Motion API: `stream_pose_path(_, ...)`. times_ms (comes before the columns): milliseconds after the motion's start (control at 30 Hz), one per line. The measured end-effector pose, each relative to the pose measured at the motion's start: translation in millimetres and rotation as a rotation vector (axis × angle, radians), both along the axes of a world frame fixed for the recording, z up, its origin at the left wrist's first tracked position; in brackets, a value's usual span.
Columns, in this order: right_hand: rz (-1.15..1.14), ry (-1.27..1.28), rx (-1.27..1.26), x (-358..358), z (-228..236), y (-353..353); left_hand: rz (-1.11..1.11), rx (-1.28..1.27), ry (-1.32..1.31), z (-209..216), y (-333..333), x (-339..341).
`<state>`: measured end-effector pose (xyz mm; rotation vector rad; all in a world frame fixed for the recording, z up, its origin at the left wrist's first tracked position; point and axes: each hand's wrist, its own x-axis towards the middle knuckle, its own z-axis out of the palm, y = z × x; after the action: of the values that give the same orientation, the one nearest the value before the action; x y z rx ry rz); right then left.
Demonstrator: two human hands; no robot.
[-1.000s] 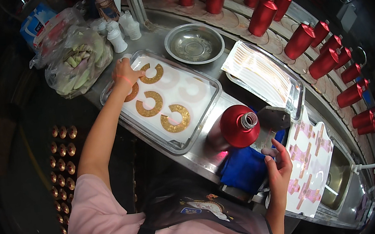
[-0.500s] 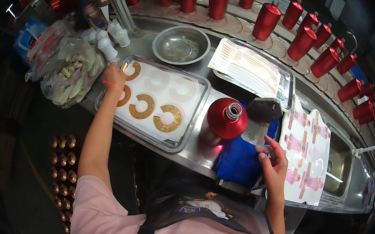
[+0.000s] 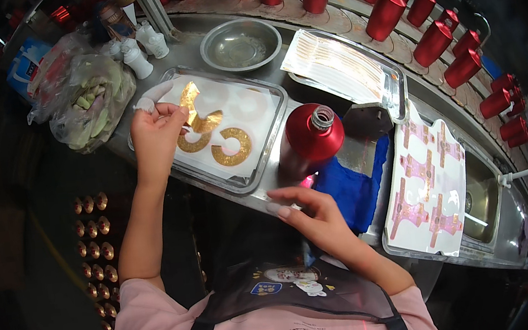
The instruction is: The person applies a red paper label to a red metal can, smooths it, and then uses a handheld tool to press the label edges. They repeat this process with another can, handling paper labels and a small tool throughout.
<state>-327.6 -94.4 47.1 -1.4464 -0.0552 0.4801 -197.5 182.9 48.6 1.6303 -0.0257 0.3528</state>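
Note:
Pinched in the fingers of my left hand (image 3: 159,141) is a curved gold label (image 3: 205,123), raised above the white backing sheet (image 3: 248,117) and bent. Pale coverings wrap some of that hand's fingertips. More gold C-shaped labels (image 3: 232,147) lie on the sheet, which rests in a metal tray (image 3: 264,177). An uncapped red metallic bottle (image 3: 309,146) stands upright to the tray's right. Just in front of its base, my right hand (image 3: 316,214) has its fingers apart and holds nothing; its fingertips also look covered. A blue cloth (image 3: 346,198) lies beyond that hand.
Behind the tray sits a round metal basin (image 3: 205,48). Farther right are a tray of strip labels (image 3: 335,67), a sheet with pink labels (image 3: 444,192) and a sink (image 3: 486,203). Red bottles (image 3: 385,15) line the curved conveyor. Left are small white bottles (image 3: 137,63) and a plastic bag (image 3: 94,100).
My left hand has come back from the tray's far left corner with a gold label lifted in it. My right hand has moved left, toward the bottle's base. The view has shifted slightly.

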Motion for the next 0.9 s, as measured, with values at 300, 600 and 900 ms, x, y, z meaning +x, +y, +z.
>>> stream_pose_path(300, -0.374, 0.199, 0.443, -7.1, -6.7, 36.8, -0.21, -0.356, 0.187, 24.1, -68.1, -113.7)
stream_pose_path(600, -0.449, -0.423, 0.124, -12.4, 25.9, -17.7, -0.36, -0.406, 0.064, 23.3, -115.7, -105.4)
stream_pose_path(900, -0.395, -0.541, -0.132, 60.8, 32.5, -69.6, -0.277, -0.079, 0.128, 0.0, -147.4, -69.8)
